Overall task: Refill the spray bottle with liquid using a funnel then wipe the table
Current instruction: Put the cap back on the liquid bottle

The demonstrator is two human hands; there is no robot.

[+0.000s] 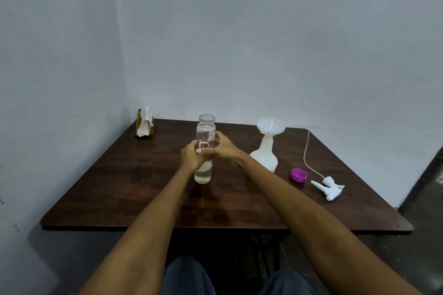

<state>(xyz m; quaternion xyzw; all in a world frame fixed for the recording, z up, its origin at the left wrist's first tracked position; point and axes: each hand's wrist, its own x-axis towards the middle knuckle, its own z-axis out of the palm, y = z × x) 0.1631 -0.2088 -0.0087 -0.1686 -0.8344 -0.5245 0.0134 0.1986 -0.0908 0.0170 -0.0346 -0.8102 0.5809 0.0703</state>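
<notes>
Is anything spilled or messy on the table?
No spill shows. The white spray trigger head with its long tube lies off the white plastic spray bottle, and the purple cap lies loose beside it. That suits refilling.

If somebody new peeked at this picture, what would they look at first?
Probably the clear bottle in the middle of the table, open on top, with both hands, left hand and right hand, wrapped around it. Next, the white spray bottle to its right, with a funnel in its neck.
</notes>
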